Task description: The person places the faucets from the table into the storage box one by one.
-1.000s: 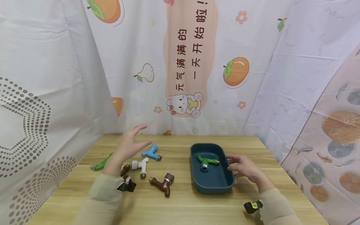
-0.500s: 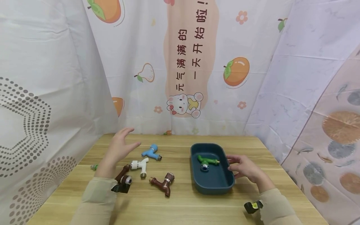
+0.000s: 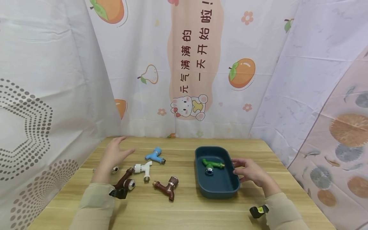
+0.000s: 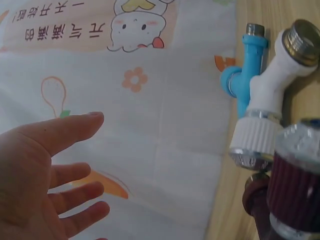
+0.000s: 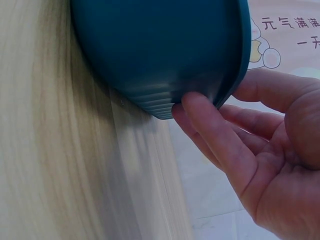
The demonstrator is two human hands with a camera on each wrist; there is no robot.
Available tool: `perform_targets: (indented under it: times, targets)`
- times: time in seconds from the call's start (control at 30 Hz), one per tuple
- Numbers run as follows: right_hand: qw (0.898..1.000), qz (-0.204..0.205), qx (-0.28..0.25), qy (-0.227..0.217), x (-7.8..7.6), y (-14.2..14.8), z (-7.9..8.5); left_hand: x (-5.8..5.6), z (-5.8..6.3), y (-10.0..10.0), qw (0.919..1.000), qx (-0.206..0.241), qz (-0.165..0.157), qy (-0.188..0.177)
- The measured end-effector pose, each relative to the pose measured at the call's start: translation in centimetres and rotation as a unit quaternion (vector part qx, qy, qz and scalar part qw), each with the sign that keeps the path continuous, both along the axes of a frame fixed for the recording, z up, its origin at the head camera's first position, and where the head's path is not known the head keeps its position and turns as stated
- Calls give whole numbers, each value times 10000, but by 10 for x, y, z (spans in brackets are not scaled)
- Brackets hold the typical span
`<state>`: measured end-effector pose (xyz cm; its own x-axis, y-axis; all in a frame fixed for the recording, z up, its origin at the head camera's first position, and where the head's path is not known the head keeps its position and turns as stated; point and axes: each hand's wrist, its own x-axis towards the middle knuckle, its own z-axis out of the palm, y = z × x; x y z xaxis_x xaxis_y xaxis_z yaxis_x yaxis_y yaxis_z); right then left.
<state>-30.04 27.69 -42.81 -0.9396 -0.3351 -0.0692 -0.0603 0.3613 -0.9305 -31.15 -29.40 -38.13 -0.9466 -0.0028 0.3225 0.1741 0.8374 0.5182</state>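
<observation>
My left hand [image 3: 110, 157] hovers over the table's left side, thumb and fingers spread, holding nothing. Beneath it a green tap is mostly hidden; its round metal knob end [image 3: 115, 169] peeks out. Close to that wrist lies a dark brown tap [image 3: 123, 180], and right of it a white tap [image 3: 143, 168]. Farther back is a blue tap [image 3: 155, 155]; a reddish-brown tap [image 3: 167, 187] lies nearer the middle. On the right, my right hand [image 3: 251, 172] touches the outer wall of a dark blue bin [image 5: 160, 45] with its fingertips. Inside the bin rests a green tap [image 3: 211, 165].
The wood-grain table [image 3: 184, 214] is bounded by a printed curtain [image 3: 143, 105] at the back and hanging cloths on both sides. A black wrist camera [image 3: 118, 193] sits by the left wrist, close to the dark brown tap.
My left hand has moved left and lower, from near the blue tap to above the green tap at the left, now largely covering it. My right hand and the bin stay put.
</observation>
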Motion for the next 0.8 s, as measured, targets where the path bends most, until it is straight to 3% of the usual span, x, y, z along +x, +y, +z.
perform_targets:
  times: [0.4,0.8]
  targets:
    - [10000,55,-21,27,-1,1,0,3,-10,-26,9975,146,365,-583]
    - [10000,10,17,-44,-1,1,-1,3,-29,-44,9931,-227,499,-1035]
